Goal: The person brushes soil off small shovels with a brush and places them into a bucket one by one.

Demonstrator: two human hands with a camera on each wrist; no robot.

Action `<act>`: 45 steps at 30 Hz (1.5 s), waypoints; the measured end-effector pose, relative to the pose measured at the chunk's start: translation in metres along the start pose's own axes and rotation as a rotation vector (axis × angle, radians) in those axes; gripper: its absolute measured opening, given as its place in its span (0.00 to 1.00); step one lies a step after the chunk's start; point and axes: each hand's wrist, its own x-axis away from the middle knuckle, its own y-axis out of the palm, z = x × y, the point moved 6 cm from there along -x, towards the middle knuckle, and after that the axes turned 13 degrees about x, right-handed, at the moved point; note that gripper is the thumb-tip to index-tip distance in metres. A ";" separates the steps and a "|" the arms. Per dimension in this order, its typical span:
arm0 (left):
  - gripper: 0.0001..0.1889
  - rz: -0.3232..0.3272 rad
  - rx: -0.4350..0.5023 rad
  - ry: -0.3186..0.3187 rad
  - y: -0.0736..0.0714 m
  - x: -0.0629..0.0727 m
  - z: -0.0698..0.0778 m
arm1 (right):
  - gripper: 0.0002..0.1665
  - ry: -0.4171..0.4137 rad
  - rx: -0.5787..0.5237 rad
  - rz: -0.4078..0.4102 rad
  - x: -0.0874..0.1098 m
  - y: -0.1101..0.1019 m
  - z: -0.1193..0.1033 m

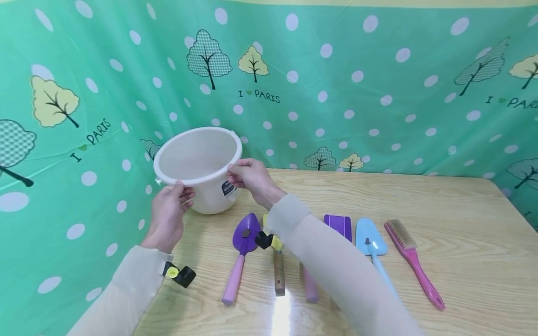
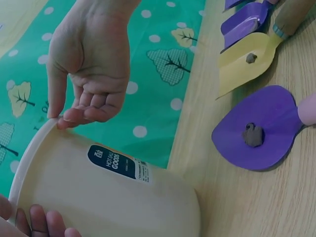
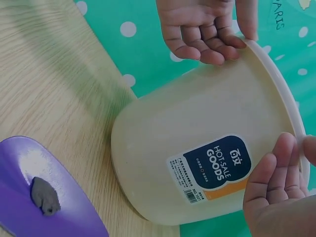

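A cream-white plastic bucket point(image 1: 212, 191) with a dark label is at the far left of the table, its wide mouth facing up. My left hand point(image 1: 168, 212) pinches the near left part of its rim between thumb and fingers. On the right side of the rim, my right hand point(image 1: 253, 181) has a similar pinch, thumb on top. The right wrist view shows the bucket's label point(image 3: 217, 165) between both hands. Nearest below the bucket lies a purple trowel point(image 1: 245, 233) with a pink handle and a dark lump on its blade point(image 2: 266, 108).
Right of the purple trowel lie a yellow scoop point(image 2: 247, 69) with a wooden handle point(image 1: 279, 275), a purple square-ended shovel point(image 1: 338, 225), a light blue trowel point(image 1: 367, 235) and a pink-handled brush point(image 1: 414, 261). My right forearm partly covers several tools. A green patterned cloth point(image 1: 319, 84) hangs behind the wooden table point(image 1: 475, 242).
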 end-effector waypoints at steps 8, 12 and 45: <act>0.13 -0.022 -0.001 -0.006 0.013 0.003 -0.007 | 0.07 -0.011 -0.017 -0.021 0.010 -0.016 0.003; 0.13 -0.035 -0.001 0.001 0.019 0.005 -0.011 | 0.08 -0.005 -0.023 -0.026 0.013 -0.024 0.004; 0.12 -0.133 -0.015 -0.017 0.072 0.015 -0.039 | 0.06 -0.015 -0.114 0.039 0.044 -0.089 0.013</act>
